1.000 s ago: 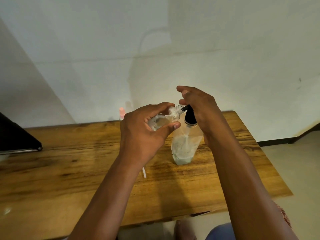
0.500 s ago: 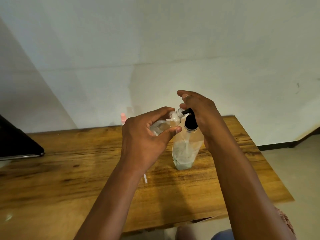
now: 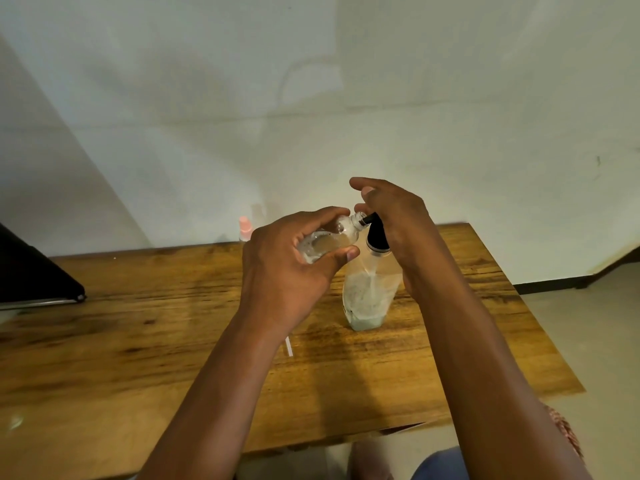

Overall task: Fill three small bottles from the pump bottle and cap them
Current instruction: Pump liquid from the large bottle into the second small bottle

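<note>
L hand (image 3: 287,268) curls round small bottle (image 3: 323,242), tilted, mouth at pump spout (image 3: 367,219) | R hand (image 3: 394,216) rests on pump head, fingers bent | pump bottle (image 3: 367,296) stands mid-table (image 3: 138,341) | judged: small bottle light, thin-walled, slippery if wet; hold at body, not neck.

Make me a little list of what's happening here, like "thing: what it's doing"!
left hand: holds the small bottle tilted, its mouth at the nozzle
right hand: rests on the pump bottle's black pump head
pump bottle: stands on the wooden table, partly full
pink-capped bottle: stands at the table's back edge
white stick: lies on the table
</note>
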